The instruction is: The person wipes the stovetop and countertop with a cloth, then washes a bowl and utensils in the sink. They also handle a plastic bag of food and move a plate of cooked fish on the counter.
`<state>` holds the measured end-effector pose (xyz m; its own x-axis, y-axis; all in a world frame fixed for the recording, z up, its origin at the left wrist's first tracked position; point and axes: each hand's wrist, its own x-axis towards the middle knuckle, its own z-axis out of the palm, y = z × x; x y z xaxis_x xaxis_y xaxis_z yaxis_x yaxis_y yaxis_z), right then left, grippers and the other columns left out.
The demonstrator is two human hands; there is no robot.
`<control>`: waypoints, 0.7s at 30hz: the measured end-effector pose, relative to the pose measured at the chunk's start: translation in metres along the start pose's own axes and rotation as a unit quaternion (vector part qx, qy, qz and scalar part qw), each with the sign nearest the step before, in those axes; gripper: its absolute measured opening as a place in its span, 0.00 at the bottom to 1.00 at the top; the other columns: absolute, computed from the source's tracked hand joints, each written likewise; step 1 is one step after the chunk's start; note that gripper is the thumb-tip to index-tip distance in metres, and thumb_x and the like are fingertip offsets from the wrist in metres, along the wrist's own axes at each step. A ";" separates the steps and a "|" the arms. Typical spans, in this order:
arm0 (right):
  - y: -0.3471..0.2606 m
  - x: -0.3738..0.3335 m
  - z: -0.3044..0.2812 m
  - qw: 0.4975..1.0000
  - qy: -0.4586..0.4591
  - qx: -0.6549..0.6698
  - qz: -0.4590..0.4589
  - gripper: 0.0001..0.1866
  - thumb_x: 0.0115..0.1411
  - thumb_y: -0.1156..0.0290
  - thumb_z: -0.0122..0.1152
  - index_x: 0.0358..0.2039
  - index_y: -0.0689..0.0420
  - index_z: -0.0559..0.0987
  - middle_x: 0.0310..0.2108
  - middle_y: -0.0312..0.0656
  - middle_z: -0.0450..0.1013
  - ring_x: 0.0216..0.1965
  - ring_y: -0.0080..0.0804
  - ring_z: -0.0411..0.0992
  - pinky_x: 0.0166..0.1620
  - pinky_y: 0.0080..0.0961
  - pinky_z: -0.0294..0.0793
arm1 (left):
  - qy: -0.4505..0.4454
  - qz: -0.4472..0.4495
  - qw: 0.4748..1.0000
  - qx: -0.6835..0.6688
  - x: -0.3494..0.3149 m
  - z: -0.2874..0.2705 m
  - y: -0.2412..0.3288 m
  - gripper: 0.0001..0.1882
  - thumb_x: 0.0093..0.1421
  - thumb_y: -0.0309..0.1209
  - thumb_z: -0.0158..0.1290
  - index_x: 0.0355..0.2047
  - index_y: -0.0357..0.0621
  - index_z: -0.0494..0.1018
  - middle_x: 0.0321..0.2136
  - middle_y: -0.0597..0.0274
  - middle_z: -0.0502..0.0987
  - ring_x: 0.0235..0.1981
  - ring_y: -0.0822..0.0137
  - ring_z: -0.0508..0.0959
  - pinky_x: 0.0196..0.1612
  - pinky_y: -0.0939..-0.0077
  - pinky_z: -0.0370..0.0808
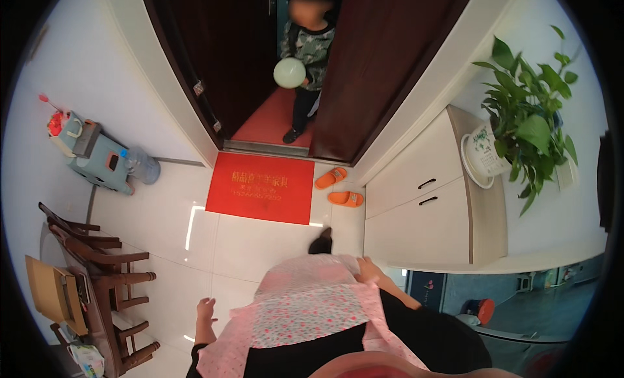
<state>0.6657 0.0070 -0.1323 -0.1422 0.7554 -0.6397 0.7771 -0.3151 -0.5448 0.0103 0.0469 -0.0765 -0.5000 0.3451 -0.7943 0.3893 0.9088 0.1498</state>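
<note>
My left hand [206,311] hangs out to the side above the tiled floor, its fingers loosely bent and apart, with nothing in them. At the right edge of the pink patterned apron [309,306] that I wear, my right hand [369,272] rests against the cloth, fingers somewhat apart. One dark shoe [321,243] of mine shows beyond the apron. Ahead, a person [311,53] in a patterned dark top stands in the doorway and holds a pale green balloon [289,73].
A dark door [390,59] stands partly open past a red doormat [260,188]. Orange slippers [345,198] lie beside a white cabinet [416,209] bearing a potted plant [487,150]. Leftward are wooden chairs [107,248], a cardboard box [55,293], a blue-grey plastic toy [97,160] and a water bottle [142,166].
</note>
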 end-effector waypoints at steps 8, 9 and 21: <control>0.057 -0.167 0.066 0.959 0.139 0.162 0.184 0.35 0.49 0.66 0.68 0.56 0.70 0.71 0.57 0.66 0.67 0.57 0.63 0.67 0.60 0.44 0.69 | -0.154 0.267 0.876 0.370 0.064 0.099 0.157 0.32 0.60 0.49 0.57 0.61 0.51 0.68 0.57 0.51 0.72 0.54 0.50 0.75 0.42 0.50 0.82; 0.063 -0.192 0.073 0.952 0.133 0.151 0.232 0.36 0.49 0.65 0.69 0.57 0.70 0.71 0.57 0.66 0.67 0.58 0.62 0.66 0.60 0.43 0.69 | -0.149 0.182 0.939 0.251 0.051 0.118 0.181 0.33 0.58 0.49 0.60 0.62 0.55 0.67 0.58 0.54 0.71 0.52 0.50 0.75 0.46 0.45 0.81; 0.195 -0.431 0.075 0.811 0.359 0.135 0.441 0.35 0.59 0.68 0.63 0.65 0.66 0.63 0.64 0.63 0.56 0.61 0.62 0.62 0.62 0.47 0.66 | -0.396 0.486 0.540 0.561 -0.232 0.418 0.254 0.34 0.60 0.56 0.55 0.59 0.47 0.72 0.50 0.42 0.78 0.43 0.50 0.80 0.47 0.56 0.77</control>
<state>0.8326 -0.4227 -0.0031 0.8660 0.2763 -0.4167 0.2050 -0.9564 -0.2080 0.5485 0.0994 -0.1010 0.6779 -0.0814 -0.7306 0.6163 -0.4789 0.6252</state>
